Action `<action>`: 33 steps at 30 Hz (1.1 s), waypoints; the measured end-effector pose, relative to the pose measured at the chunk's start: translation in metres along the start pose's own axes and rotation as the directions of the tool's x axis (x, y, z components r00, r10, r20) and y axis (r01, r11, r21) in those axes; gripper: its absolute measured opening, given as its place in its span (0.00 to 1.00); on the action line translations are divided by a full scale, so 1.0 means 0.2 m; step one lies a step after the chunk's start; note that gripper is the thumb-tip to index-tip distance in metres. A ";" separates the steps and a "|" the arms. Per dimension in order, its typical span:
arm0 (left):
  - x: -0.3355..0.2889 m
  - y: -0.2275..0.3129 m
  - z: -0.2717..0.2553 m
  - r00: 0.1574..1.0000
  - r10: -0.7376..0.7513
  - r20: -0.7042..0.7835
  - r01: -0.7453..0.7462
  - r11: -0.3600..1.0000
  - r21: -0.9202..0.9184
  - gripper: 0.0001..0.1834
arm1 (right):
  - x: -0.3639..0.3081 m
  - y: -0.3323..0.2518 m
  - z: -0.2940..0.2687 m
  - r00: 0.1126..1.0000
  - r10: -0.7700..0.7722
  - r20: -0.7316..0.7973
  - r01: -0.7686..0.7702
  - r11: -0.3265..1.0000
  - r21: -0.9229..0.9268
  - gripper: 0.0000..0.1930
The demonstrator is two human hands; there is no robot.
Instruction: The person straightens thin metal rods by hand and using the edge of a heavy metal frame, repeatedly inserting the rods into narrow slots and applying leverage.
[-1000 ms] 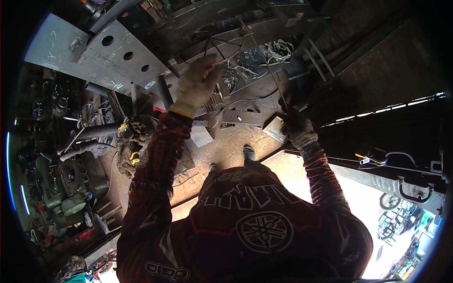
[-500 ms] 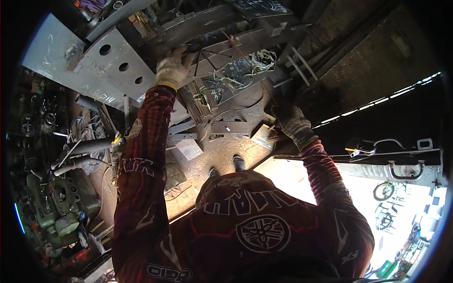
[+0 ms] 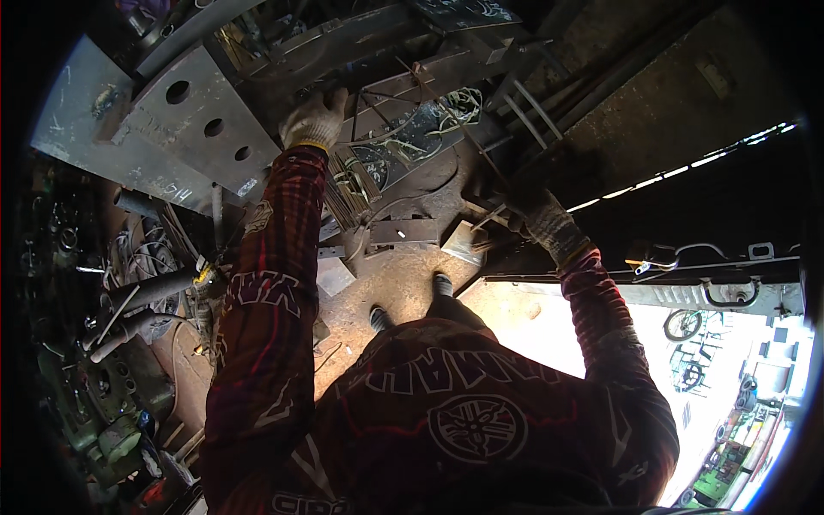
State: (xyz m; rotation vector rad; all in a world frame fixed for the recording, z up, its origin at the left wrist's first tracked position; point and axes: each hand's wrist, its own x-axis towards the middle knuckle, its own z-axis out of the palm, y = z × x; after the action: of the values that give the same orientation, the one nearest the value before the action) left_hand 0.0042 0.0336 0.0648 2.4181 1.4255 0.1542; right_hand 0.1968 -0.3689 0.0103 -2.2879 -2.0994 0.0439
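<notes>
My left hand (image 3: 314,122), in a pale knit glove, is closed at the dark steel frame, beside the rim of a thin spoked metal ring (image 3: 375,137). What its fingers grip is hidden. Off to the right, my right hand (image 3: 554,227), also gloved, is closed in shadow around the near end of a long thin metal rod (image 3: 463,127). That rod slants up and left, across the ring's right side, toward a steel beam (image 3: 403,86). Below the ring lies a bundle of thin rods (image 3: 350,184). Tangled pale strapping (image 3: 461,107) sits right of the ring.
Left of my left hand lean large steel plates (image 3: 193,120), one with round holes. Pipes (image 3: 150,287) and coiled cable crowd the left. Short steel pieces (image 3: 403,232) lie on the floor ahead of my feet. A dark metal panel (image 3: 661,129) stands right, above a bright opening.
My view has shifted, with my body turning slightly. The right hand has moved a little right and down with the rod. My left hand stays at the frame beside the ring.
</notes>
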 end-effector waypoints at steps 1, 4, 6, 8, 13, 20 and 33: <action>0.02 -0.02 0.01 1.000 -0.004 -0.006 0.004 1.000 0.007 0.40 | 0.03 -0.02 -0.03 1.000 -0.013 0.016 0.015 0.996 -0.091 0.22; 0.02 -0.04 0.04 0.996 0.005 -0.085 -0.001 0.999 0.048 0.39 | 0.08 -0.09 -0.18 0.999 0.045 0.021 -0.042 0.988 -0.148 0.21; 0.02 -0.03 0.03 0.998 0.024 -0.059 -0.021 0.999 0.042 0.37 | 0.09 -0.09 -0.26 0.995 -0.102 -0.014 0.099 0.988 -0.117 0.20; 0.02 -0.01 0.02 0.998 0.040 -0.048 -0.038 0.999 0.039 0.36 | 0.12 -0.04 -0.18 0.999 0.040 0.025 -0.040 0.999 -0.004 0.17; 0.00 -0.02 0.02 0.996 0.023 -0.091 -0.021 1.000 0.019 0.35 | 0.15 0.06 0.07 0.981 -0.019 -0.192 0.040 0.994 0.104 0.16; -0.05 0.05 -0.01 0.995 0.083 -0.051 -0.081 0.996 0.042 0.34 | 0.14 0.02 0.07 0.990 0.117 0.074 -0.131 0.965 0.225 0.16; -0.01 0.02 -0.01 0.998 0.008 -0.067 -0.009 1.000 -0.018 0.32 | 0.10 -0.18 -0.10 0.823 0.272 0.499 -0.388 -0.373 0.843 0.26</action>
State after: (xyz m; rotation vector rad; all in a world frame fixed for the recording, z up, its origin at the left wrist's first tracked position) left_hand 0.0050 0.0306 0.0682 2.4252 1.4363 0.2516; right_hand 0.1644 -0.3467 0.0316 -1.4115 -0.3550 1.3349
